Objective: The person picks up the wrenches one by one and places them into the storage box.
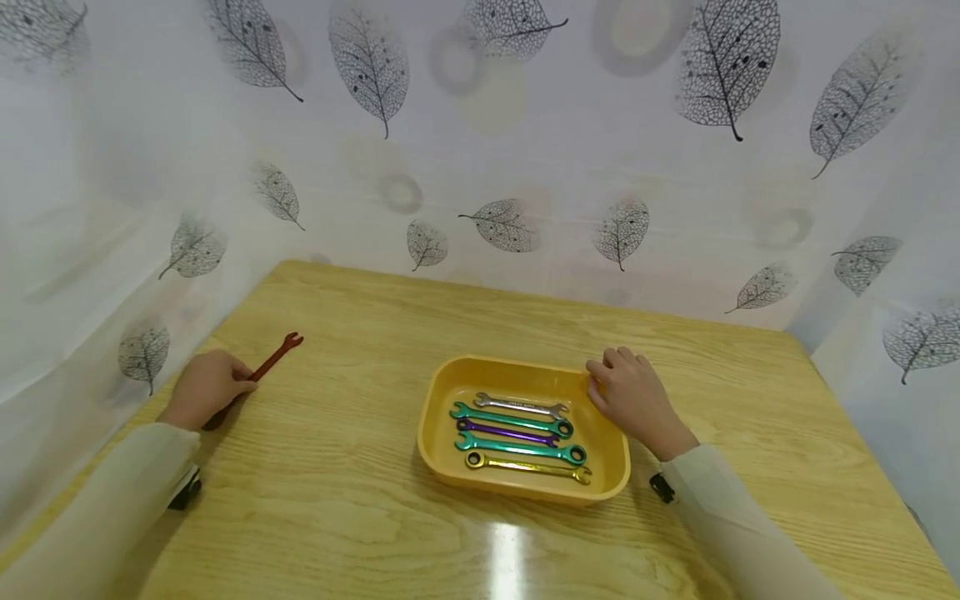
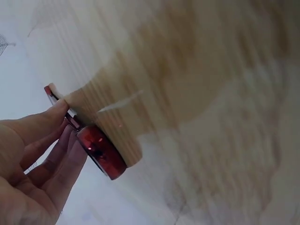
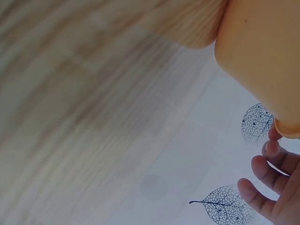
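Observation:
In the head view, my left hand [image 1: 207, 385] pinches a red wrench [image 1: 276, 357] over the left side of the table, its open-ended jaw pointing away to the right. The left wrist view shows the wrench's red ring end [image 2: 101, 152] near the fingers. My right hand [image 1: 632, 393] grips the back right corner of a yellow plastic tray [image 1: 517, 493] by its rim. Inside the tray lie several wrenches side by side: a silver wrench [image 1: 519, 405], two green wrenches, one of them nearer me [image 1: 517, 448], a purple wrench [image 1: 506, 432] and a gold wrench [image 1: 528, 467].
The tray stands on a wood-grain table [image 1: 360, 517]. White sheeting with a leaf print [image 1: 502, 167] hangs behind the table and along both sides. Light glares off the tabletop in front of the tray.

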